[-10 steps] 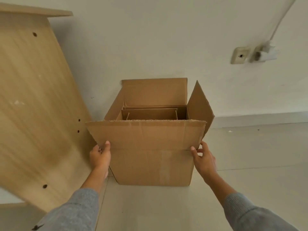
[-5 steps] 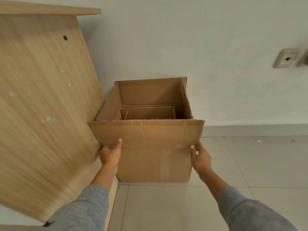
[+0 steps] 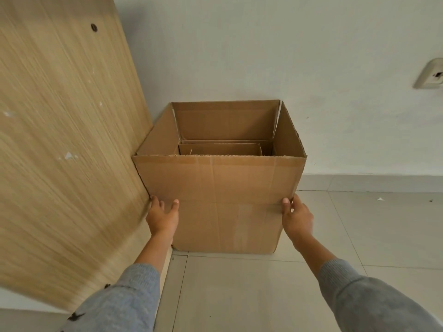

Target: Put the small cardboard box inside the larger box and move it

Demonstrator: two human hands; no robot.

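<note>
— Cardboard, plain brown: that's the larger box, standing on the tiled floor with its back against the white wall.

— And the small one?

— Down inside it. You can see the small cardboard box over the near rim, sitting low toward the back, its top open.

— Where are the hands?

— Both on the near face, at the crease under the front flap. The left hand is at the left corner, thumb and fingers spread flat against the cardboard. The right hand is at the right corner, thumb on the front face, the fingers going round the edge out of my sight.

— So the grip is closed on it?

— On the right it looks like a hold on the corner of the box. On the left the grip is open, a palm pressing rather than clasping.

— Anything close by?

— A wooden panel leans just to the left, its edge touching the box's left flap. Grey sleeves on both arms. A wall socket sits far to the right.
</note>
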